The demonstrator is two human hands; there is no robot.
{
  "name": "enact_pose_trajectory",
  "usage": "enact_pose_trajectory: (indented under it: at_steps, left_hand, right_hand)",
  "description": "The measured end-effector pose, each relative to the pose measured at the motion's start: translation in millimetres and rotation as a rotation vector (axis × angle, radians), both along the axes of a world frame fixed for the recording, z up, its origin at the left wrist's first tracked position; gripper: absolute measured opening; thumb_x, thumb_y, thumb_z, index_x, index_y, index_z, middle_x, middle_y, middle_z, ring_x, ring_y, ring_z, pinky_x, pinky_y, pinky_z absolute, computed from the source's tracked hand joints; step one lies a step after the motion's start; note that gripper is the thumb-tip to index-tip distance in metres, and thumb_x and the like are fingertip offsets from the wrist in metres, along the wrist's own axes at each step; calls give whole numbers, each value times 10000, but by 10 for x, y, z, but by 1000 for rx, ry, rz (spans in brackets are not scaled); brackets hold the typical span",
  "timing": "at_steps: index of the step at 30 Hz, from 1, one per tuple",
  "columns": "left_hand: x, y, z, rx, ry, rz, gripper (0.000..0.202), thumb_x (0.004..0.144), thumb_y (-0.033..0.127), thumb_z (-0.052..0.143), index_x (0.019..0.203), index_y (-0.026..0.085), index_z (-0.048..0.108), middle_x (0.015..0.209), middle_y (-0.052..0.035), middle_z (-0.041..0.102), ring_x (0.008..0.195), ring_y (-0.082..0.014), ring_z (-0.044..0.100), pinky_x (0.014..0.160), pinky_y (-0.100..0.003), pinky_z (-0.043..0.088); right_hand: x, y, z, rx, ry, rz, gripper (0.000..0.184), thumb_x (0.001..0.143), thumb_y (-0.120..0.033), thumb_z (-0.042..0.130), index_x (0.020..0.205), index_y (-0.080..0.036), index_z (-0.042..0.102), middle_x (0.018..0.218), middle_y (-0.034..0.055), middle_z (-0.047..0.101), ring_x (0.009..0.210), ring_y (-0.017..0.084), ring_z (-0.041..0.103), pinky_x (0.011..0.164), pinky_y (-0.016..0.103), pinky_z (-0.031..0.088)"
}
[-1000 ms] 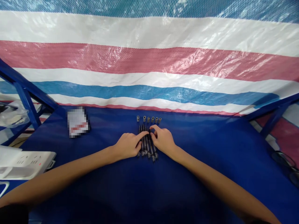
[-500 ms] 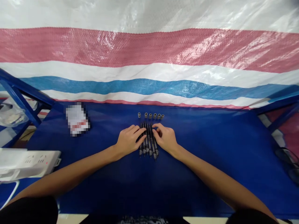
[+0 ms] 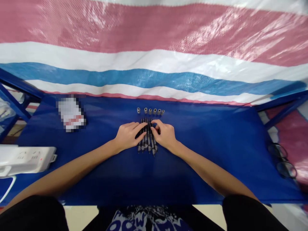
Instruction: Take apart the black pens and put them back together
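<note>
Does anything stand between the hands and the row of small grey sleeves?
Only the dark pens: the left hand and right hand rest at them, with their upper ends toward the sleeves. Past the pens, nothing visible lies on the blue sheet before the sleeves.

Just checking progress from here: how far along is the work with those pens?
Done: the slim dark pens lie side by side, metal tips toward the person, and six small grey sleeves stand in a row beyond them. In hand: the left hand and right hand rest on the pens. Left: no sleeve looks fitted to a pen; all stand apart.
</note>
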State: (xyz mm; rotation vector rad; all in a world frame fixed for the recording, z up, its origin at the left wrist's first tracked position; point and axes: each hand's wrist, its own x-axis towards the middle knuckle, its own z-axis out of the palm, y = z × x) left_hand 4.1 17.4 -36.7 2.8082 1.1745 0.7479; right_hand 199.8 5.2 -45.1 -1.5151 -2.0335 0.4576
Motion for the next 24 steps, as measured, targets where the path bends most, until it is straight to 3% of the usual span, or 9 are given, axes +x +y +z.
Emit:
enact_pose_trajectory:
  at_steps: [8,13,17,20,24]
  left_hand:
    - [-8,-14,-21,4,-69,50,313,925,353,473,1126,153,605,763,-16,690,655,-126,646,591,-219,458]
    - [-49,-29,-39,-99,-120,75,289,921,322,467,1141,182,591,746,9,679,632,-106,630,589,-201,444]
    - [-78,-39,-30,-162,-230,106,243,909,287,477,1096,202,606,683,34,638,540,-80,556,554,-194,408]
    - [-83,-34,-16,-185,-270,147,226,902,276,479,1077,203,602,656,42,606,531,-84,532,545,-196,397]
    - [-73,-16,2,-252,-301,98,221,891,248,482,1079,199,587,680,38,606,553,-92,543,551,-197,416]
  right_hand:
    - [-20,-19,63,-46,-123,21,282,840,-246,470,1087,-175,584,708,13,673,643,170,628,613,260,387]
    - [-98,-36,180,-70,-361,23,406,798,-227,464,1193,-153,518,830,72,705,676,211,644,591,280,382]
    - [-121,-10,274,-97,-507,-12,465,751,-196,467,1210,-146,525,766,91,692,632,222,623,572,289,379]
    - [-91,35,377,-91,-363,-17,418,712,-172,494,1116,-179,597,656,40,647,607,195,587,579,279,383]
    - [-63,58,572,39,60,-8,190,727,-165,485,858,-193,621,515,-40,506,492,127,489,559,254,392]
